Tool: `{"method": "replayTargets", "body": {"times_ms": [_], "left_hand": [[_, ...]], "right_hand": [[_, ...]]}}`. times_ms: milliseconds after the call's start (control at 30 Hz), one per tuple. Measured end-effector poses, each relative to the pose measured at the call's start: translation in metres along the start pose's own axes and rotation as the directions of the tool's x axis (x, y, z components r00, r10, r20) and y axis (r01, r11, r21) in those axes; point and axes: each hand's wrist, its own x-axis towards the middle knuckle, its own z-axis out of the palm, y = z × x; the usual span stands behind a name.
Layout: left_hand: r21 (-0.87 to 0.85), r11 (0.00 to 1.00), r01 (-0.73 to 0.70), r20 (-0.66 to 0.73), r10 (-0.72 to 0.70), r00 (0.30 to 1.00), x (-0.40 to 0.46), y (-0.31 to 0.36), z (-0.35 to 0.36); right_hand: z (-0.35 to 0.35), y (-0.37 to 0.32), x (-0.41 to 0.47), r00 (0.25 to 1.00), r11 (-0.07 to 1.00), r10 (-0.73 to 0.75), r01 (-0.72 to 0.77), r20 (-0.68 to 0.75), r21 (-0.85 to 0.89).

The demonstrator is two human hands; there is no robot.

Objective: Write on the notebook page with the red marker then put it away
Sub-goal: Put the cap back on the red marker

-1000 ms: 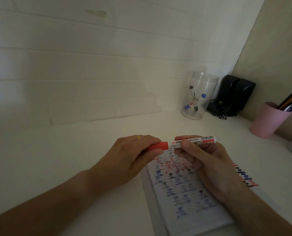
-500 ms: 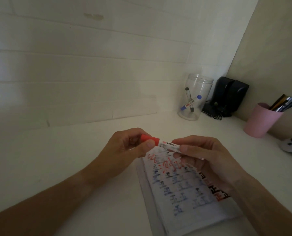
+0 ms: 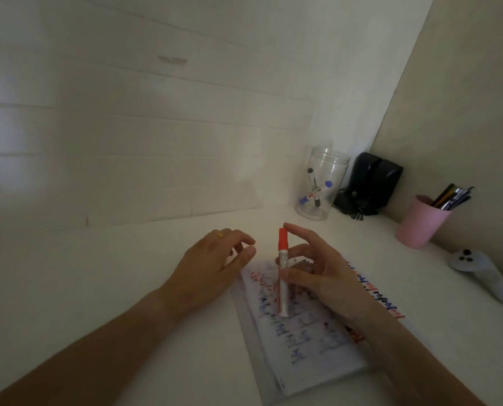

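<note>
My right hand (image 3: 317, 276) covers part of the open white notebook page (image 3: 309, 338) and its blurred, unreadable blue and red writing; the picture's bottom edge cuts off both my forearms.

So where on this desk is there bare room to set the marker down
The widest bare patch is the desk left of the left hand, running back to the wall. A narrower strip lies between the hands and the jar. The right is crowded: notebook, pink cup, black speakers and a white controller.
</note>
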Motion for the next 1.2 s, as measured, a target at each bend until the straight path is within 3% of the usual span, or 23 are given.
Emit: {"method": "replayTargets", "body": {"times_ms": [100,200,267,367,467,533,667,833,933,1067,1200], "left_hand": [[0.043,0.998,0.044,0.001,-0.044,0.999,-0.002,-0.006,-0.002],[0.038,0.997,0.064,-0.042,-0.062,0.997,-0.004,-0.010,-0.003],[0.043,0.997,0.066,-0.070,-0.062,0.996,-0.004,-0.010,-0.004],[0.054,0.995,0.081,-0.092,-0.076,0.993,-0.003,-0.010,-0.004],[0.071,0.994,0.087,-0.106,-0.079,0.991,-0.002,-0.010,-0.003],[0.091,0.992,0.091,-0.106,-0.081,0.991,0.000,-0.011,-0.001],[0.123,0.989,0.086,-0.110,-0.073,0.991,0.005,-0.013,0.001],[0.151,0.985,0.087,-0.086,-0.074,0.994,0.008,-0.015,0.003],[0.165,0.982,0.089,-0.093,-0.075,0.993,0.009,-0.016,0.003],[0.188,0.977,0.098,-0.076,-0.085,0.993,0.010,-0.016,0.004],[0.196,0.975,0.102,-0.068,-0.090,0.994,0.009,-0.017,0.003]], "right_hand": [[-0.002,0.000,0.005,0.998,0.999,0.049,-0.049,-0.038,0.005],[-0.013,-0.016,0.024,0.964,0.997,0.026,-0.005,-0.263,0.079],[-0.034,-0.030,0.049,0.874,0.998,-0.058,0.061,-0.483,-0.008],[-0.072,-0.055,0.090,0.653,0.963,-0.265,0.137,-0.710,-0.234],[-0.102,-0.072,0.124,0.487,0.919,-0.393,0.172,-0.780,-0.355],[-0.115,-0.075,0.145,0.455,0.898,-0.436,0.166,-0.776,-0.408],[-0.129,-0.061,0.182,0.510,0.855,-0.474,0.074,-0.718,-0.513],[-0.123,-0.024,0.212,0.702,0.752,-0.368,-0.161,-0.609,-0.640],[-0.123,-0.010,0.222,0.724,0.711,-0.359,-0.198,-0.589,-0.675],[-0.121,-0.008,0.223,0.755,0.579,-0.367,-0.272,-0.544,-0.769],[-0.116,-0.019,0.205,0.770,0.548,-0.409,-0.222,-0.490,-0.806]]}}
